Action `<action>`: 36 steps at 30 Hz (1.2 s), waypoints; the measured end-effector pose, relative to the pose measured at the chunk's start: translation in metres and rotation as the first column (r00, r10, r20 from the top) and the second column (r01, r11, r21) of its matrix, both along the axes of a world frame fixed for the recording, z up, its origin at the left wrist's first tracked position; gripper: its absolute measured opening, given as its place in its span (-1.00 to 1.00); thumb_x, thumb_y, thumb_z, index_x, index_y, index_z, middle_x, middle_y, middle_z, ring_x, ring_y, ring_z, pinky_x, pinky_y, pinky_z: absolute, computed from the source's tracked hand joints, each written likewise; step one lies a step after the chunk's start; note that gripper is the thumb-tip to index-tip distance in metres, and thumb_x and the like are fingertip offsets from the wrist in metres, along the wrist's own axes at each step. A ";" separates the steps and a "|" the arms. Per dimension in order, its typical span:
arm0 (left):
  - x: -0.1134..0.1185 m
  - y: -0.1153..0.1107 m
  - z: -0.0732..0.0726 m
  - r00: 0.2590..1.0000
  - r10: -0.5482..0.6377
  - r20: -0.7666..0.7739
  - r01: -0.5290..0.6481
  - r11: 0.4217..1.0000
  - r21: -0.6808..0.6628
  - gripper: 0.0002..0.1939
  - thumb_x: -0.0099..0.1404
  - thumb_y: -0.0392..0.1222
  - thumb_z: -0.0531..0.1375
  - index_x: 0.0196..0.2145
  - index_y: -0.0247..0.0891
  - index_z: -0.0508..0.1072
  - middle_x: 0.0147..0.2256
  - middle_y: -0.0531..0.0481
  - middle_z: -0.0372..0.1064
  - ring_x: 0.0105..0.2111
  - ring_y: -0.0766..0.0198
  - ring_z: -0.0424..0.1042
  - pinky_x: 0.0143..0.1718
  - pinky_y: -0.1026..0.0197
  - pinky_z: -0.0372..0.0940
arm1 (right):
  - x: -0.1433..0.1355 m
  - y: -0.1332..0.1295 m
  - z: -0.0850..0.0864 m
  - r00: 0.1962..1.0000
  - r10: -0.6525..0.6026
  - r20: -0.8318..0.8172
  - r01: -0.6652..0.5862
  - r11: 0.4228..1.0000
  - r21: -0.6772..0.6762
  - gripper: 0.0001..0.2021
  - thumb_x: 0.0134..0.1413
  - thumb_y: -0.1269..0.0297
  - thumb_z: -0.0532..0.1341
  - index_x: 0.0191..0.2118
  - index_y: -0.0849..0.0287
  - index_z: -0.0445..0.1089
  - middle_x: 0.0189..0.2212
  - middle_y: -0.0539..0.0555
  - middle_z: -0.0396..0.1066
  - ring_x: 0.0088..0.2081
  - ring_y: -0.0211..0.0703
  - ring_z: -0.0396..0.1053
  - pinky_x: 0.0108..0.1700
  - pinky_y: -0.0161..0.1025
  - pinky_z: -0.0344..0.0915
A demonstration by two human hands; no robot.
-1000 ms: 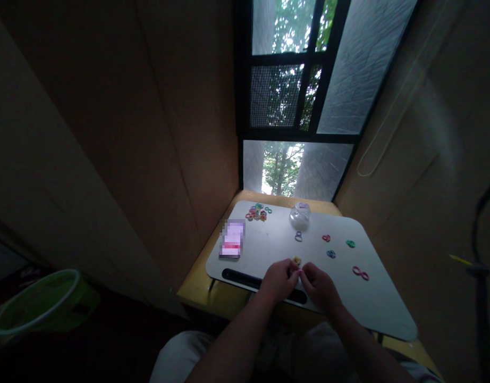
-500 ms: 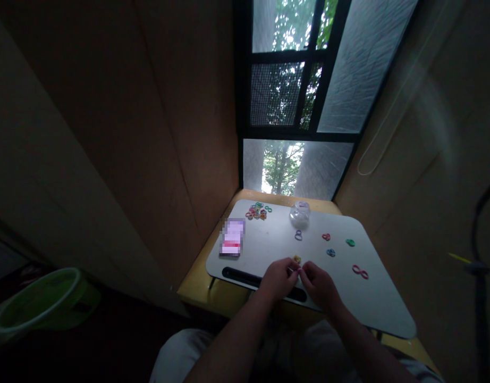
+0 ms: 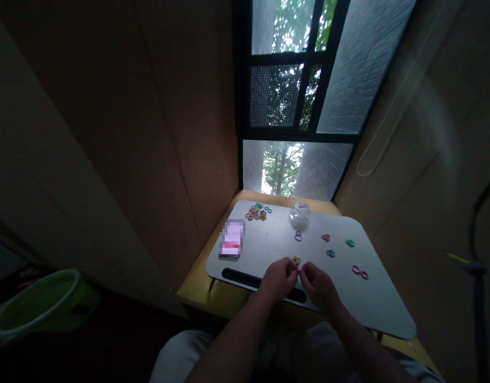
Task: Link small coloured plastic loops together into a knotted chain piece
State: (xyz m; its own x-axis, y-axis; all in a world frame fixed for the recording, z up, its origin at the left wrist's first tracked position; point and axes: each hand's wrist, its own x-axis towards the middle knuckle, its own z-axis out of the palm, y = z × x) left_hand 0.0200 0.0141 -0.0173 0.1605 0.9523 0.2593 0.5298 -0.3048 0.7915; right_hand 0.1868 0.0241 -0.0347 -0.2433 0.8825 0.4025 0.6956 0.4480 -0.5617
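My left hand and my right hand meet above the front edge of a white lap table. Fingertips on both hands are pinched together around something small, too hidden to name. Just beyond them lies a yellow looped band, like a hair tie. Farther out is a purple band. To the right lie a red band, a blue band, a green band and a pink band twisted into a figure eight.
A heap of coloured bands sits at the table's far left, behind a phone with a lit screen. A clear plastic jar stands at the back. The dark slot runs along the front edge. A green basket is on the left.
My hands stay pinched together in nearly the same place, with only slight finger movement. More of the yellow band shows beyond them. The other things on the table have not visibly moved.
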 end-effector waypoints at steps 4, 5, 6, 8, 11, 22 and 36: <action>0.001 0.000 -0.001 1.000 0.021 0.020 -0.020 1.000 -0.017 -0.88 0.25 -0.19 0.15 -0.28 -0.24 0.44 -0.39 0.03 0.46 -0.42 0.30 0.38 -0.38 0.29 0.21 | 0.001 -0.001 0.000 1.000 0.018 -0.004 -0.018 1.000 -0.014 -0.77 0.21 0.13 0.07 -0.43 0.11 0.22 -0.57 -0.04 0.32 -0.52 -0.22 0.26 -0.44 -0.31 0.13; 0.001 0.000 -0.001 0.999 0.024 0.025 -0.023 1.000 -0.021 -0.89 0.25 -0.19 0.15 -0.28 -0.24 0.44 -0.40 0.03 0.45 -0.44 0.31 0.37 -0.40 0.29 0.20 | 0.002 -0.001 0.001 0.999 0.036 -0.013 -0.036 0.999 -0.022 -0.78 0.20 0.13 0.08 -0.41 0.11 0.23 -0.57 -0.05 0.31 -0.52 -0.23 0.26 -0.44 -0.31 0.13; 0.002 0.000 -0.001 0.999 0.024 0.030 -0.024 0.999 -0.023 -0.89 0.25 -0.18 0.15 -0.29 -0.24 0.43 -0.41 0.04 0.45 -0.45 0.31 0.37 -0.41 0.30 0.19 | 0.002 -0.002 0.001 0.998 0.059 -0.029 -0.060 0.998 -0.031 -0.81 0.20 0.15 0.09 -0.40 0.11 0.24 -0.57 -0.06 0.30 -0.53 -0.24 0.24 -0.44 -0.32 0.13; 0.002 0.000 -0.001 0.999 0.026 0.038 -0.025 0.999 -0.019 -0.90 0.25 -0.19 0.15 -0.31 -0.24 0.42 -0.42 0.05 0.44 -0.46 0.32 0.36 -0.43 0.30 0.18 | 0.003 -0.003 0.003 0.992 0.108 -0.070 -0.112 0.993 -0.044 -0.86 0.17 0.20 0.10 -0.37 0.11 0.25 -0.57 -0.08 0.27 -0.54 -0.26 0.22 -0.45 -0.33 0.13; 0.002 0.001 0.000 0.999 0.032 0.037 -0.032 0.999 -0.007 -0.93 0.24 -0.22 0.14 -0.32 -0.24 0.41 -0.42 0.06 0.43 -0.44 0.33 0.36 -0.41 0.31 0.18 | 0.004 -0.004 0.006 0.981 0.148 -0.124 -0.156 0.986 -0.051 -0.92 0.14 0.27 0.09 -0.36 0.12 0.24 -0.56 -0.08 0.25 -0.53 -0.27 0.21 -0.45 -0.35 0.14; 0.003 -0.002 0.003 0.999 0.021 -0.041 -0.021 1.000 -0.008 -0.93 0.24 -0.21 0.15 -0.32 -0.22 0.40 -0.41 0.05 0.44 -0.42 0.31 0.36 -0.39 0.29 0.15 | 0.000 -0.002 0.002 0.995 0.044 -0.086 -0.046 0.999 -0.016 -0.83 0.13 0.23 0.11 -0.45 0.12 0.22 -0.60 -0.08 0.26 -0.55 -0.28 0.19 -0.47 -0.34 0.10; 0.001 -0.003 0.005 1.000 -0.031 -0.003 0.031 0.999 -0.023 -0.83 0.27 -0.15 0.14 -0.24 -0.20 0.50 -0.39 0.06 0.49 -0.39 0.28 0.42 -0.34 0.28 0.22 | -0.001 -0.001 0.002 1.000 -0.025 -0.003 0.025 0.999 0.024 -0.81 0.13 0.20 0.09 -0.47 0.10 0.16 -0.60 -0.07 0.26 -0.55 -0.26 0.20 -0.48 -0.33 0.09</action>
State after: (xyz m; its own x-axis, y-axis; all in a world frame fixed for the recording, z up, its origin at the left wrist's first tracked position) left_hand 0.0209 0.0114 -0.0127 0.1906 0.9527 0.2366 0.5233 -0.3026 0.7966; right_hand 0.1854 0.0227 -0.0330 -0.2204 0.8783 0.4243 0.7049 0.4440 -0.5531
